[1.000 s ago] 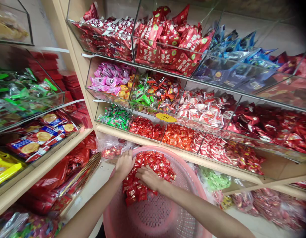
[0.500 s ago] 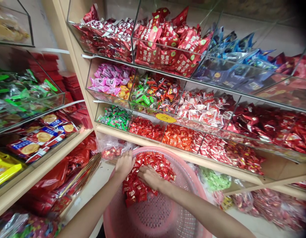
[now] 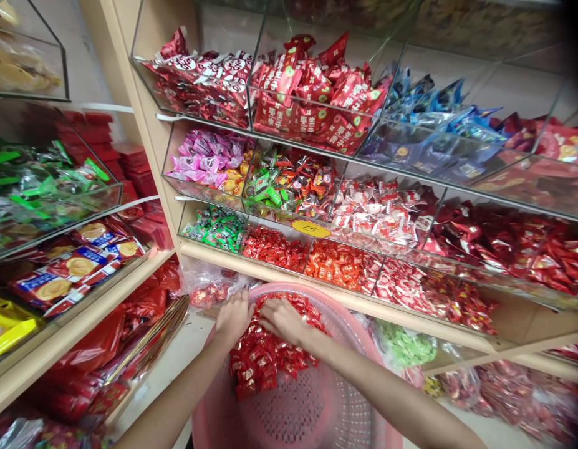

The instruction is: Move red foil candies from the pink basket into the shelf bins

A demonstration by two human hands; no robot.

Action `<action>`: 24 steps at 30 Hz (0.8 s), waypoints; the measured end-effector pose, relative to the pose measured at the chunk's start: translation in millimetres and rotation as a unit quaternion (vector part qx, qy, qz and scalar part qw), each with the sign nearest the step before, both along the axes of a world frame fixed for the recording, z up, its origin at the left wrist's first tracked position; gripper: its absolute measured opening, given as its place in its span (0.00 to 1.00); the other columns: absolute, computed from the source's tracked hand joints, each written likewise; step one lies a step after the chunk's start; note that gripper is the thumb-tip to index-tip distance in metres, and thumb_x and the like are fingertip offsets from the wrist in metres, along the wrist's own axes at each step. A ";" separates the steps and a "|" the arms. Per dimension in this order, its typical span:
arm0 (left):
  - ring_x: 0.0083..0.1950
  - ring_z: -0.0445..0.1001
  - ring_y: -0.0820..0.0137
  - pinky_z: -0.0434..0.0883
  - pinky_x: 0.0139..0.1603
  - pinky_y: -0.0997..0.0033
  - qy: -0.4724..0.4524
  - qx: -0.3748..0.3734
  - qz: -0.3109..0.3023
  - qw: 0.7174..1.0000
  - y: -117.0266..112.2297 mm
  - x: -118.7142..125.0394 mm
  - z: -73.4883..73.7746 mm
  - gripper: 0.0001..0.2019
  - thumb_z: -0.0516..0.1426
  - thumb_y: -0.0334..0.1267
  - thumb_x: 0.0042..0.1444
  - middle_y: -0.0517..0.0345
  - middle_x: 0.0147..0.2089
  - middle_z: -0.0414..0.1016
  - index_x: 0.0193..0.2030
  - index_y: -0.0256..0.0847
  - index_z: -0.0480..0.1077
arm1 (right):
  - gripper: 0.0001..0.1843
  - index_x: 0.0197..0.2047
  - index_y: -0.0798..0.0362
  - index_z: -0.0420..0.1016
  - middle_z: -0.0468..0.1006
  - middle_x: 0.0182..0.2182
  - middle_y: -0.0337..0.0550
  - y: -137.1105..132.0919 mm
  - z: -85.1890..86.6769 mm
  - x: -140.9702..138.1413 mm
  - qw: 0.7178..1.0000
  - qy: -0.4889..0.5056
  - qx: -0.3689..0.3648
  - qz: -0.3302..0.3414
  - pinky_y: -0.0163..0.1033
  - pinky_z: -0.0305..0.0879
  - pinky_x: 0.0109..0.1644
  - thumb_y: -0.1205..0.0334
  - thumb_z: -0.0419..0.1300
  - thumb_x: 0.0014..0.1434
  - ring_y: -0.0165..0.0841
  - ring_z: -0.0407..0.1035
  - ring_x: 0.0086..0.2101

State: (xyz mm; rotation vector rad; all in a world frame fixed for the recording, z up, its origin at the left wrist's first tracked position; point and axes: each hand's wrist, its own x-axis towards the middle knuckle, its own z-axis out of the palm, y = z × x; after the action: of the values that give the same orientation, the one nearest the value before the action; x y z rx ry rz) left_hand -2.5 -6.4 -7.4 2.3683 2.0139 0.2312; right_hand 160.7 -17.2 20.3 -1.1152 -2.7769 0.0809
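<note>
A large pink plastic basket (image 3: 363,399) with a perforated bottom stands in front of me. Small red-wrapped candies (image 3: 255,368) are heaped against its far left side. My left hand (image 3: 233,317) is closed over the basket's far left rim, its fingertips partly out of sight. Inside, my right hand (image 3: 285,321) rests on top of the candies with its fingers stretched to the left. I see no candy lifted in it, though its palm side is hidden.
Clear divided bins hold red candies (image 3: 274,249), orange-wrapped candies (image 3: 335,265) and larger red packets (image 3: 317,93) beyond the basket. A yellow price tag (image 3: 311,229) is on the shelf front. Left stands another shelf with blue-and-red biscuit packs (image 3: 68,271). Bagged goods (image 3: 405,343) lie below the right shelf.
My right hand has moved across the candies toward the basket's far rim. My left hand stays on the rim. The camera view has tilted slightly, so the shelves sit lower.
</note>
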 end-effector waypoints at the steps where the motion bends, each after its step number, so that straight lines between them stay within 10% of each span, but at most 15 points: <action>1: 0.47 0.70 0.60 0.67 0.43 0.62 -0.002 0.000 0.000 1.000 0.1 -0.1 -0.5 0.19 0.43 0.41 0.59 0.43 0.46 0.71 0.52 0.33 0.61 | 0.09 0.38 0.53 0.68 0.70 0.37 0.45 8.8 10.1 1.3 1.000 0.003 0.015 -0.008 0.39 0.58 0.43 0.60 0.50 0.61 0.33 0.63 0.38; 8: 0.47 0.70 0.61 0.67 0.44 0.63 -0.014 -0.006 0.004 1.000 0.5 -0.4 -1.7 0.19 0.42 0.43 0.59 0.43 0.46 0.71 0.51 0.34 0.62 | 0.14 0.45 0.52 0.67 0.68 0.40 0.47 89.8 61.9 14.4 0.990 -0.010 0.049 -0.132 0.39 0.57 0.43 0.69 0.44 0.62 0.35 0.61 0.41; 24: 0.46 0.71 0.61 0.67 0.43 0.64 -0.010 -0.009 0.005 1.000 1.3 -1.3 -2.1 0.19 0.42 0.42 0.59 0.44 0.45 0.71 0.51 0.34 0.61 | 0.14 0.47 0.50 0.72 0.67 0.41 0.47 134.2 49.5 11.6 0.991 -0.051 -0.008 -0.120 0.36 0.56 0.43 0.62 0.52 0.59 0.34 0.61 0.43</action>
State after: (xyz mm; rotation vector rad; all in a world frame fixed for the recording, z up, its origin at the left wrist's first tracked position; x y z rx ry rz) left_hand -3.8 -5.0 -9.5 2.3358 2.0118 0.2333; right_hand 172.2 116.9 69.8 -1.4869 -2.7078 0.0188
